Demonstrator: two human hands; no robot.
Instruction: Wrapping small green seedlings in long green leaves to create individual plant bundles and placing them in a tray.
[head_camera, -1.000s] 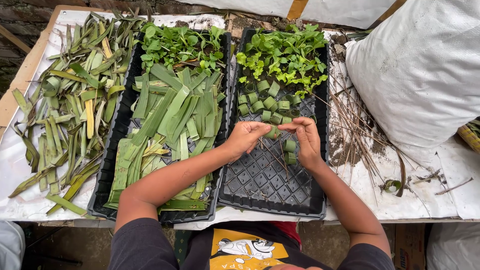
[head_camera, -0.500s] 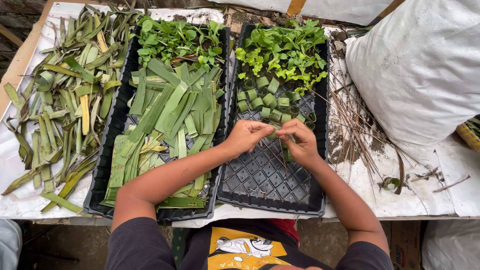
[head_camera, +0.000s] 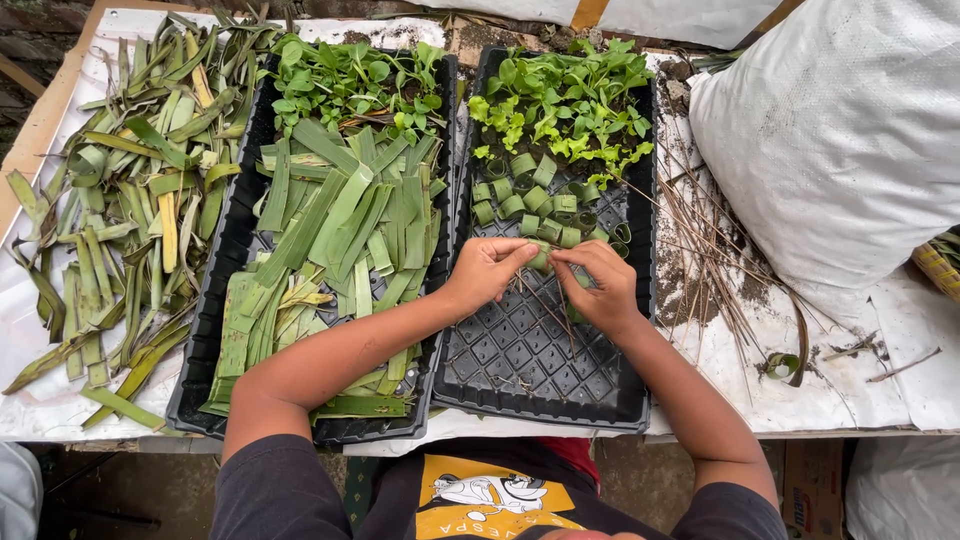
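You had both hands over the right-hand black seed tray (head_camera: 545, 385), meeting just above its bare lower cells. Between them sat a rolled green leaf strip (head_camera: 541, 259), a small curl like the finished leaf rings (head_camera: 530, 195) already standing in the cells just behind it.

That strip looked very light and thin, pliable enough to bend into a ring yet springy, so I judged it would uncoil if your pinch loosened. It also seemed likely to tear along the grain or crease if squeezed flat. The sensible hold was at the overlap of the two ends, with fingertips on the outer face, not across the hollow middle.

Your left hand (head_camera: 487, 272) was closed to a fingertip pinch, thumb and first fingers drawn together on the near side of the curl. Your right hand (head_camera: 603, 285) was likewise closed, its fingertips on the other side of the same curl. Several thin brown sticks (head_camera: 545, 305) ran down from beneath your hands across the tray; I could not tell which hand gripped them.

Around you:
1. The left black tray (head_camera: 205, 370) carried a heap of cut flat leaf strips (head_camera: 345, 225).
2. Seedlings (head_camera: 560, 100) filled the far end of the right tray.
3. A loose pile of leaf trimmings (head_camera: 120, 200) lay on the white sheet to the left.
4. A large white sack (head_camera: 850, 140) stood at the right.
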